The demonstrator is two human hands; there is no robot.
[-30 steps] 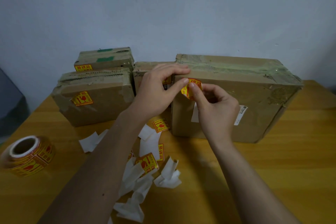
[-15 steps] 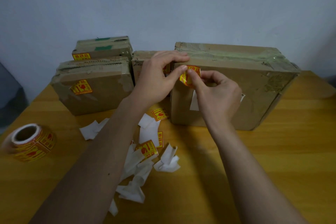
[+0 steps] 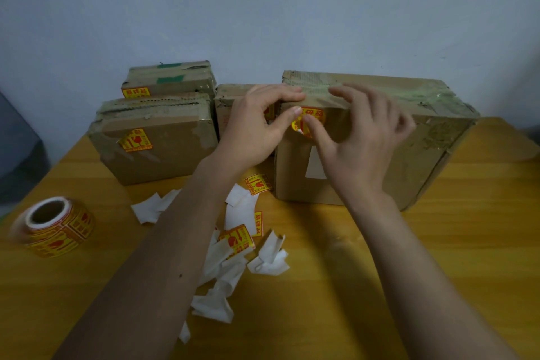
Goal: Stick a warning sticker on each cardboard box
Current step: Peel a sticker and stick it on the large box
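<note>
1. Large brown cardboard box (image 3: 409, 149) — standing on the yellow wooden table (image 3: 438, 272), long axis left to right, broad front face toward the camera; its right end lies near the table's right edge.
2. Yellow-and-red warning sticker (image 3: 317, 117) — on the upper left corner of that front face, printed heading along the top, partly covered by both thumbs.
3. Left hand (image 3: 257, 128) — thumb tip presses the sticker's left part; fingers curl over the box's top edge.
4. Right hand (image 3: 362, 137) — fingers spread and relaxed, thumb pressing the sticker's lower part.
5. Smaller brown cardboard boxes (image 3: 157, 137) (each with a sticker already on) — left of the large box, against the wall.
6. Sticker roll (image 3: 55, 226) — near the table's left edge, well apart.
7. White backing scraps (image 3: 233, 257) — strewn in front between the forearms; bare tabletop at front right.
</note>
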